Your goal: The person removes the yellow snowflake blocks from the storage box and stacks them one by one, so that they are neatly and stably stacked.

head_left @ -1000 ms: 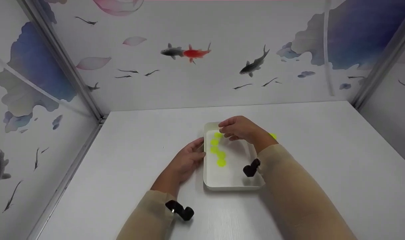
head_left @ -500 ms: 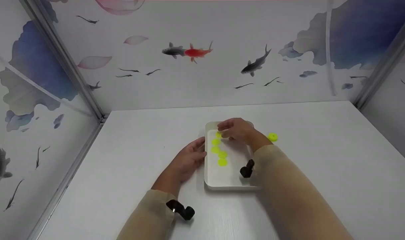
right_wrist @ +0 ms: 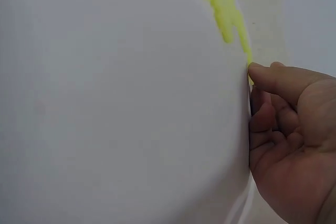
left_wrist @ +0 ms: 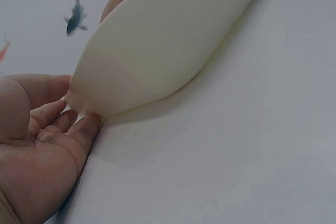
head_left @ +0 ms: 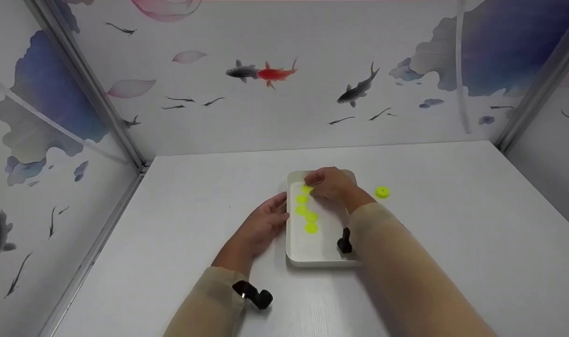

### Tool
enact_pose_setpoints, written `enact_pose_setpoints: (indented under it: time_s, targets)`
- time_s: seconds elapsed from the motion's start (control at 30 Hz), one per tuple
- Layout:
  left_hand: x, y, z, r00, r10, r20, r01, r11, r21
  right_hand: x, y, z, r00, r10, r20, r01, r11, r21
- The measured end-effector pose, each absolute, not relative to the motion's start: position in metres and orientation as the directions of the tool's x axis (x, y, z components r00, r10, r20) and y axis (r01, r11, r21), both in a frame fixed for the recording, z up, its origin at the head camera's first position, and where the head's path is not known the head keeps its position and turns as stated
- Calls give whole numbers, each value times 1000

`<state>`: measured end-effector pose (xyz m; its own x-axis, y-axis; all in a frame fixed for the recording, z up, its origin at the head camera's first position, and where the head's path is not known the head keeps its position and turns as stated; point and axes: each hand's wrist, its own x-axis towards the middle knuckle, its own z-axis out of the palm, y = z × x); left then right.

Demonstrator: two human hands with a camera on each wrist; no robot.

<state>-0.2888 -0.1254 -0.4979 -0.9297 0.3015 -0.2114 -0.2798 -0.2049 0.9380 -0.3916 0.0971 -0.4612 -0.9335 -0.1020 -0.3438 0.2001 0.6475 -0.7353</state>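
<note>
The right hand (head_left: 330, 183) has lowered into the white tray (head_left: 324, 245) on the bench (head_left: 172, 210), curling thumb and fingers round the topmost yellow disc (head_left: 306, 189); handling it seems under way. The left hand (head_left: 262, 224), fingers relaxed, touches the tray's side.

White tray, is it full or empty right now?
Partly filled: the head view shows yellow discs inside the white tray, with bare floor beside them.
</note>
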Motion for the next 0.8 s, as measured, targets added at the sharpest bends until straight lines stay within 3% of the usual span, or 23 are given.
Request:
enact_pose_setpoints:
  time_s: [0.4,0.8]
  targets:
    - [-287,-125,-496,-928,298,-224,-286,-182,941,-393,98,-465,-944,-135,-300,144,651,-746]
    - [-286,-125,-495,-929,302,-214,-279,-193,941,-390,94,-462,-947,-130,-294,115,718,-687]
